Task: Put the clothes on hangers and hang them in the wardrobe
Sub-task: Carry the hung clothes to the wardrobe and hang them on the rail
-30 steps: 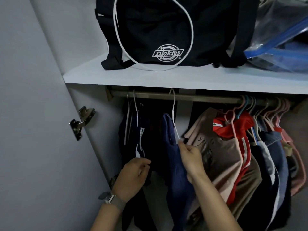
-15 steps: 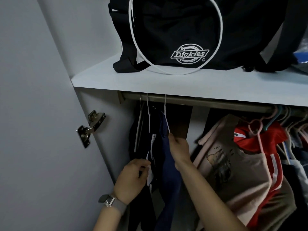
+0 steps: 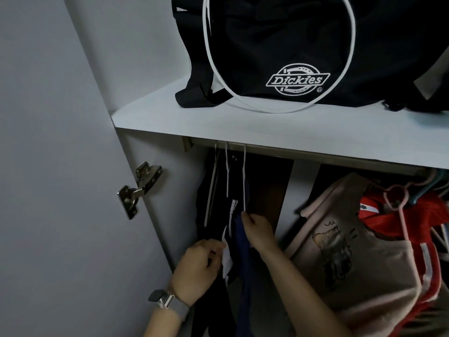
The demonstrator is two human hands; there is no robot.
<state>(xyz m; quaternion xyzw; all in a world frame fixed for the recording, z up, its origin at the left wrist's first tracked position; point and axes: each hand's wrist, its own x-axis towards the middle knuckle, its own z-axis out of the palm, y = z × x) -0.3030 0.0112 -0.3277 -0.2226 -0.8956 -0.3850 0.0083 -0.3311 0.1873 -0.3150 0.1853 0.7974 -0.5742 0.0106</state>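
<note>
- Our left hand point(image 3: 199, 266), fingers curled, grips the dark clothes point(image 3: 213, 239) at the wardrobe's far left.
- Our right hand point(image 3: 258, 233) pinches the white hanger point(image 3: 244, 181) carrying the navy garment point(image 3: 244, 259), hooked on the rail point(image 3: 315, 155).
- Risk: tug sideways and that slack navy cloth may slide off.

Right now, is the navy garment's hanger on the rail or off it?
On. The white hanger runs up to the rail, hook hidden under the shelf; right hand pinches its base.
</note>
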